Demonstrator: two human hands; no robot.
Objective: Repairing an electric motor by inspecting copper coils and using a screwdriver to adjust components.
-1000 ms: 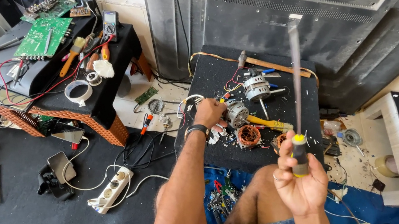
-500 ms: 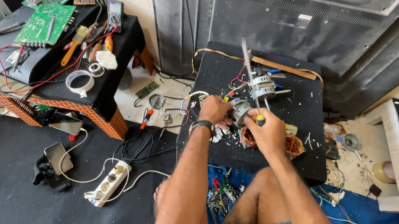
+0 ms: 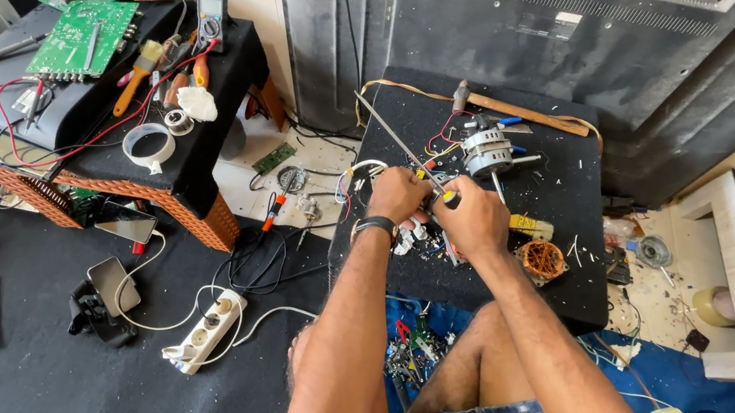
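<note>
My right hand point(image 3: 473, 218) grips a long screwdriver point(image 3: 395, 142) by its yellow handle; the metal shaft slants up to the left. My left hand point(image 3: 397, 195), with a dark wristband, closes on small parts just beside it. Both hands meet over a black felt-covered board point(image 3: 568, 197). A small grey electric motor point(image 3: 486, 152) with coloured wires stands just right of the hands. A copper-wound coil point(image 3: 542, 260) lies near the board's front, below my right hand.
A low table point(image 3: 190, 169) at left carries a green circuit board point(image 3: 83, 36), a multimeter point(image 3: 209, 12), a tape roll point(image 3: 149, 148) and tools. A white power strip point(image 3: 205, 329) lies on the dark floor mat. A large grey panel point(image 3: 610, 19) leans behind.
My right hand came down from a raised position with the screwdriver to the board beside my left hand. The shaft now tilts up-left instead of pointing straight up.
</note>
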